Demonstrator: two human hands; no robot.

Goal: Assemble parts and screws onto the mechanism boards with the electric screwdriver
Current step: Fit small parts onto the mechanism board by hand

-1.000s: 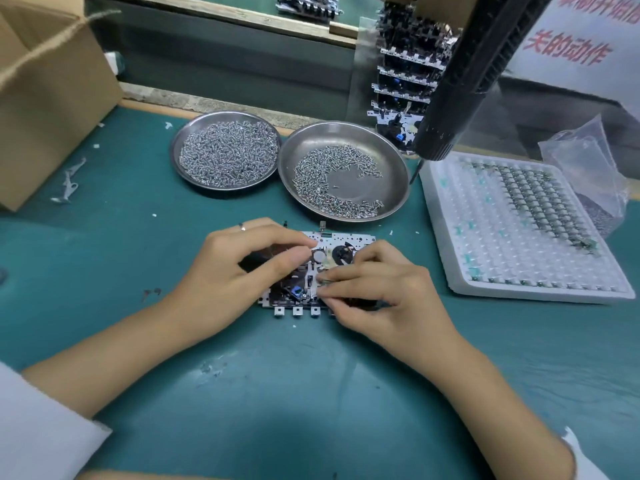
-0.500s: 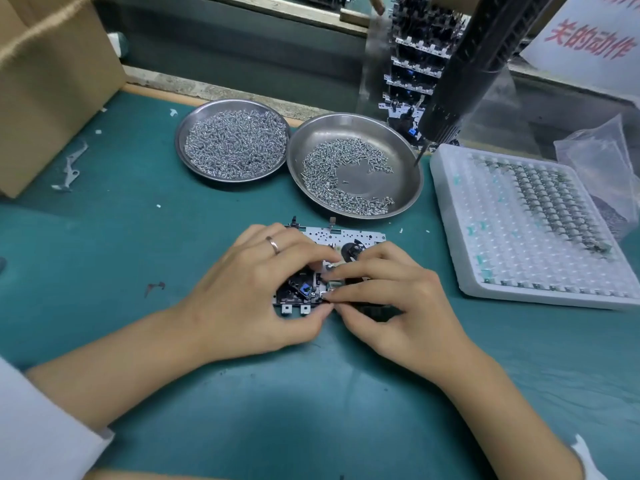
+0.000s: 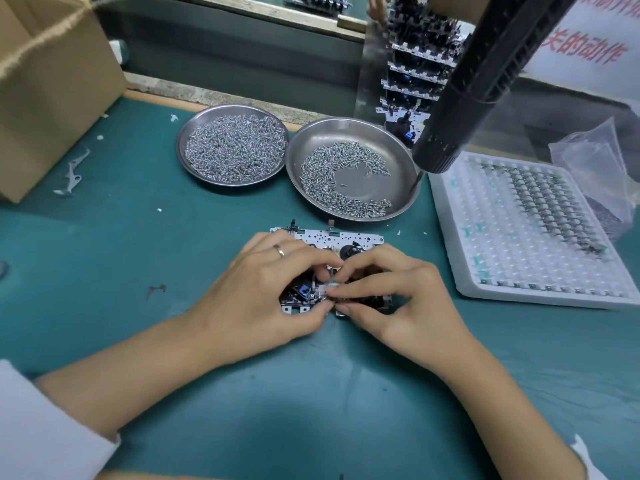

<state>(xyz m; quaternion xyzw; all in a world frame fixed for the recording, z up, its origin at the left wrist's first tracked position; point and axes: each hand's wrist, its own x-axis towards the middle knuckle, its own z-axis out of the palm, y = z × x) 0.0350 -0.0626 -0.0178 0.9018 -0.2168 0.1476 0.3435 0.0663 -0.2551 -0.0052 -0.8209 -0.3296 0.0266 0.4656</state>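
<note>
Covering the bench, green matting bears two screw dishes.

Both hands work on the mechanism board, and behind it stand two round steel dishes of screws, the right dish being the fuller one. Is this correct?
Not quite. The head view shows the left dish is the fuller one; the right dish has bare steel showing. Both the left hand and right hand do work on the mechanism board.
</note>
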